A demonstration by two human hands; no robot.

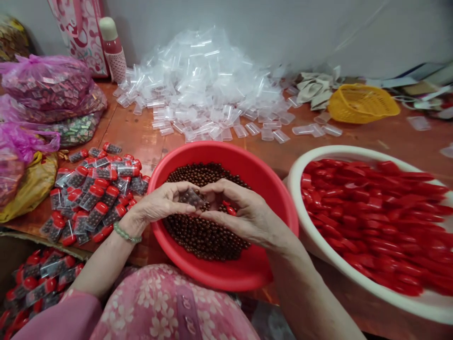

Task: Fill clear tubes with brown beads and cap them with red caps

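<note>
Over a red basin (279, 198) of brown balls (208, 236), my left hand (161, 202) holds a small clear container (191, 197) with brown balls in it, thumb and fingers round its sides. My right hand (240, 208) is curved close to the container's right end, its fingertips near the opening. A red cap (230, 208) shows inside the curl of my right hand, against the palm or lower fingers. A green bead bracelet circles my left wrist.
Filled red-capped containers (95, 193) lie at left. Clear empty containers (212, 80) are heaped behind the basin. A white tub (297, 174) of red caps stands at right, a yellow basket (364, 105) behind it. Pink bags (49, 89) and a bottle (113, 52) are at back left.
</note>
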